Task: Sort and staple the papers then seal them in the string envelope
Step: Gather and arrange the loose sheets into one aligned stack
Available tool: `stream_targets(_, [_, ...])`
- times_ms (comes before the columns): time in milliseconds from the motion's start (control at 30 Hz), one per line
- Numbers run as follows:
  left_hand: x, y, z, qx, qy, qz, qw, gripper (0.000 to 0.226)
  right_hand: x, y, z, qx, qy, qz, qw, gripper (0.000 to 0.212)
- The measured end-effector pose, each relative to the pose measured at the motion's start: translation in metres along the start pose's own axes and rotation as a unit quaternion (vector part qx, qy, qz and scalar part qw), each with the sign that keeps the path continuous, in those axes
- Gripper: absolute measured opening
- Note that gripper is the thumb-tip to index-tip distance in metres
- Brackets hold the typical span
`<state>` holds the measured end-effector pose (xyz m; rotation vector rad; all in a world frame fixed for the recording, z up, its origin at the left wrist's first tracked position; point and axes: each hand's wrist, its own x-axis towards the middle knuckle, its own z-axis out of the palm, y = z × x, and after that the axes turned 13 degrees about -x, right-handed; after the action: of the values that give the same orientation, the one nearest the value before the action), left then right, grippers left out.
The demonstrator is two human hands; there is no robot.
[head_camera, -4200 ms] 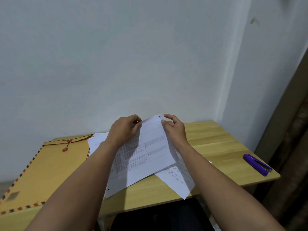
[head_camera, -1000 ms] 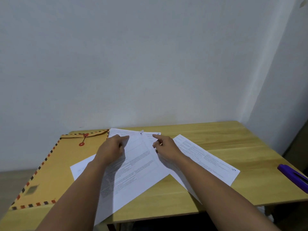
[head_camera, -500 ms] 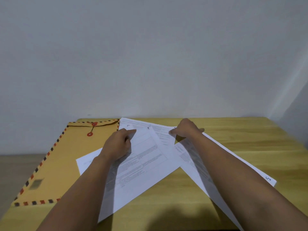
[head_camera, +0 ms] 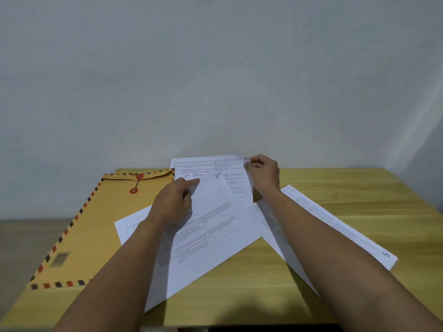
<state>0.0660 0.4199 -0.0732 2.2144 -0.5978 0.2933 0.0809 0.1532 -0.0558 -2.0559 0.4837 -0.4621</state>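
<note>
- Two hands work the printed sheets: your right hand [head_camera: 262, 174] pinches the far sheet's [head_camera: 215, 164] corner.
- Your left hand [head_camera: 173, 200] presses the top sheet [head_camera: 215, 226], forefinger extended.
- The string envelope [head_camera: 96, 224] lies left on the counter [head_camera: 359, 188].

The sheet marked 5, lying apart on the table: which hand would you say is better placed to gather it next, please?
The right hand, probably. The sheet marked 5 lies right of the pile, partly under the right forearm, though that hand must first release the lifted sheet. The left hand presses the pile.
</note>
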Motion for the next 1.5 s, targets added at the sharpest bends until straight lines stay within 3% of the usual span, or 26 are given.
stream_targets(200, [-0.002,0.032,-0.020,0.006,0.016,0.030,0.999,0.055,-0.014,-0.045,-0.029,0.131,0.079,-0.084,0.985,0.009])
stream_targets(467, [0.001,0.094,-0.041,0.043,0.044,0.093,0.994,0.058,-0.021,-0.095,-0.117,0.160,0.095,-0.177,0.966,0.010])
stream_targets(700, [0.006,0.162,-0.063,0.046,0.065,0.166,0.983,0.058,-0.040,-0.118,-0.185,0.201,0.108,-0.201,0.953,0.008])
stream_targets(967, [0.004,0.218,-0.059,0.035,0.071,0.215,0.974,0.061,-0.068,-0.099,-0.215,0.160,-0.039,-0.119,0.979,0.008])
stream_targets(1167, [-0.002,0.230,-0.039,0.020,0.057,0.218,0.974,0.059,-0.092,-0.071,-0.223,0.217,-0.141,-0.052,0.964,0.019])
stream_targets(1500, [-0.006,0.220,-0.014,0.015,0.023,0.194,0.981,0.056,-0.093,-0.042,-0.215,0.261,-0.208,-0.005,0.943,0.028])
